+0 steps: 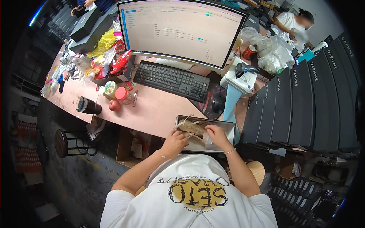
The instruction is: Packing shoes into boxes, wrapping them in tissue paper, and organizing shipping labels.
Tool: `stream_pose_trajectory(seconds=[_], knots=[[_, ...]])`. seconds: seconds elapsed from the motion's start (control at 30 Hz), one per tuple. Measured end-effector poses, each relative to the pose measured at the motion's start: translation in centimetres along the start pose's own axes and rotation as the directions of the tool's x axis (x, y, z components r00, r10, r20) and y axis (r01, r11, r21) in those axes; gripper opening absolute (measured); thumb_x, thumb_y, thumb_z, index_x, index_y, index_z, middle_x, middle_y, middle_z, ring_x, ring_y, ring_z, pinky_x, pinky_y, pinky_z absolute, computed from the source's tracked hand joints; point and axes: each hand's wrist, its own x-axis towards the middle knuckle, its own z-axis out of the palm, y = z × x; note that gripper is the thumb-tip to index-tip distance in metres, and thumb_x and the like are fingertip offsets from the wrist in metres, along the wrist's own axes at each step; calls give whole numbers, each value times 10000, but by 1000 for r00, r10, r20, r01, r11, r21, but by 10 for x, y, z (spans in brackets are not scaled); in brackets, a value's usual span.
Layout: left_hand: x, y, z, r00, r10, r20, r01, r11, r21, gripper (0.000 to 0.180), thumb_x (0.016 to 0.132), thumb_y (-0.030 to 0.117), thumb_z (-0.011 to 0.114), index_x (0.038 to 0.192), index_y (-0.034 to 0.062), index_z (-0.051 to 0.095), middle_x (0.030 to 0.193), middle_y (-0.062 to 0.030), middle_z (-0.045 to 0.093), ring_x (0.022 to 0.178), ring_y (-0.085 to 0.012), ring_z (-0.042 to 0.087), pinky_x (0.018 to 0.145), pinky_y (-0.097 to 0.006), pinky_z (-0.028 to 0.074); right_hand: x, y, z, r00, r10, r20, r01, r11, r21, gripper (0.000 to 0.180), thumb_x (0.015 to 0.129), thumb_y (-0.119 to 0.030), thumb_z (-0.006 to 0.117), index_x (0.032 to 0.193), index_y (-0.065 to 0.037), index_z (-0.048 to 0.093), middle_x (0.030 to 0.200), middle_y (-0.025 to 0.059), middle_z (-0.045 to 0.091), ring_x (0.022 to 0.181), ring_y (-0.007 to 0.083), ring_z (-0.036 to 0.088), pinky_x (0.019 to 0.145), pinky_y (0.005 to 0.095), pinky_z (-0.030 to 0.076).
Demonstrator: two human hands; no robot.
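A beige strappy sandal [192, 126] lies in an open shoebox [230, 131] at the table's front edge. My left hand [175, 143] is closed at the box's near left side, its fingertips at the sandal's thin straps. Across the box, my right hand [217, 136] is curled with thumb and fingertips pinched together beside the sandal. What that pinch holds, if anything, is too small to make out. Part of the sandal and the box's near side are hidden behind my hands.
A black keyboard [171, 80] and a curved monitor [180, 30] stand beyond the box. Tall stacked dark shoeboxes [300, 102] rise on the right. A scanner [243, 70] rests on a white device. A tumbler [88, 105], apple [114, 105] and jars [121, 93] stand left.
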Motion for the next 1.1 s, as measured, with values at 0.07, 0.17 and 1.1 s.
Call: stream_pose_trajectory(seconds=[0.07, 0.17, 1.1], knots=[[-8, 9, 3, 1000, -14, -18, 14, 1000, -6, 106, 838, 202, 627, 852, 105, 666, 881, -29, 612, 1002, -216, 551, 1044, -464, 294, 0, 4, 9, 998, -67, 0, 67, 997, -26, 212, 864, -114, 562, 1008, 11, 655, 939, 176, 673, 851, 308, 652, 767, 363, 508], [-9, 21, -4, 998, 41, -52, -45, 995, -85, 116, 839, 215, 638, 844, 105, 673, 861, -32, 627, 932, -197, 584, 1037, -479, 314, 6, -3, 12, 995, -72, 75, 77, 995, -59, 221, 860, -117, 561, 1017, 7, 656, 955, 185, 670, 880, 333, 645, 785, 370, 503], [18, 4, -27, 905, -424, 31, 373, 759, -534, 178, 876, 104, 624, 991, -27, 660, 848, -108, 653, 720, -169, 627, 652, -284, 506, -19, -7, 14, 974, 21, 227, -131, 866, 483, 169, 916, -140, 571, 969, 9, 629, 864, 24, 621, 737, 85, 536, 672, 246, 453]])
